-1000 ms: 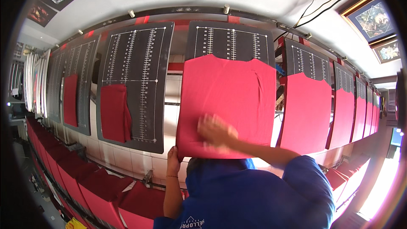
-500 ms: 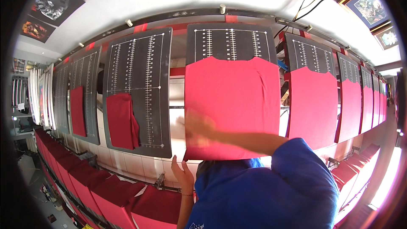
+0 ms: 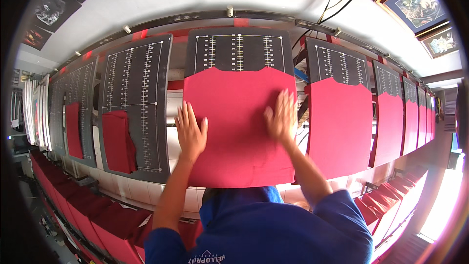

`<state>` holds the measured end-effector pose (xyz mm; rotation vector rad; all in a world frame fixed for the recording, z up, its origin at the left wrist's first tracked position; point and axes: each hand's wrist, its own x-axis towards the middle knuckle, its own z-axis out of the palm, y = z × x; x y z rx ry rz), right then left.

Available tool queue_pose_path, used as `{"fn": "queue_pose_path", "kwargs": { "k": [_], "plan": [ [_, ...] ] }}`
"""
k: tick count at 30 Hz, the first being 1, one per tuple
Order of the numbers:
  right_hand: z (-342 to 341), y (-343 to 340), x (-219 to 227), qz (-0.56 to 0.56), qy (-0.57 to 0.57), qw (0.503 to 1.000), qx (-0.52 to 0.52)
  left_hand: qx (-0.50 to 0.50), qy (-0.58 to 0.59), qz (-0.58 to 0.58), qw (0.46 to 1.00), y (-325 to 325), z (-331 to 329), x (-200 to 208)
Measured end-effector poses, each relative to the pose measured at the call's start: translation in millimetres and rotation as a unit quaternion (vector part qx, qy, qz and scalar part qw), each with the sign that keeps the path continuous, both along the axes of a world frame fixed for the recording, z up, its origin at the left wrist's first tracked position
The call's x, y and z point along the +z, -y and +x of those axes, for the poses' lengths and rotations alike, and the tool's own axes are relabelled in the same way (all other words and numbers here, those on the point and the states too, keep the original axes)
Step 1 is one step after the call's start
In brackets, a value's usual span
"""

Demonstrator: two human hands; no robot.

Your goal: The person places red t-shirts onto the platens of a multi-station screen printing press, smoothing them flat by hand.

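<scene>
A red shirt-shaped fabric panel [image 3: 239,132] lies spread over a dark board [image 3: 227,58] with white ruler marks, in front of me. Its neckline edge points away from me, and the board's far part shows above it. My left hand [image 3: 192,132] rests flat at the panel's left edge, fingers stretched out and pointing away. Toward the panel's right edge, my right hand [image 3: 283,117] is laid on the cloth with fingers extended, slightly blurred. Neither hand grips anything.
On the left board [image 3: 139,127] lies a folded red cloth [image 3: 117,142]; another folded red cloth [image 3: 74,129] is on the board beyond. More panels [image 3: 340,127] cover boards to the right. A metal rail [image 3: 195,17] runs behind. Red-covered boards [image 3: 117,222] stand behind me.
My left hand has risen from below the board onto the panel's left edge. My right hand has swept from the left side to the right side. The view has shifted right.
</scene>
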<state>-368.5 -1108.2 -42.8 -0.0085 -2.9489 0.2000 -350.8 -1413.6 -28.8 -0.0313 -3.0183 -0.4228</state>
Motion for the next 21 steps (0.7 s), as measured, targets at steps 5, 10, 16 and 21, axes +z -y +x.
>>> {"fn": "queue_pose_path", "kwargs": {
  "k": [5, 10, 16, 21],
  "plan": [
    [216.7, 20.1, -0.3, 0.058, 0.157, 0.866, 0.472, 0.068, -0.065, -0.071, 0.993, -7.4, -126.0, -22.7],
    [24.7, -24.5, 31.7, 0.066, 0.265, 0.888, 0.37, 0.092, -0.057, -0.08, 0.991, -20.8, -112.6, -26.3],
    [-127.9, -54.6, 20.2, -0.014, -0.047, 0.964, 0.26, -0.075, -0.006, -0.049, 0.996, -49.7, 14.1, -5.5],
    [23.5, -35.4, 24.9, -0.079, 0.05, 0.968, 0.233, 0.028, 0.049, 0.042, 0.998, 39.0, 153.9, 2.5]
  ]
}}
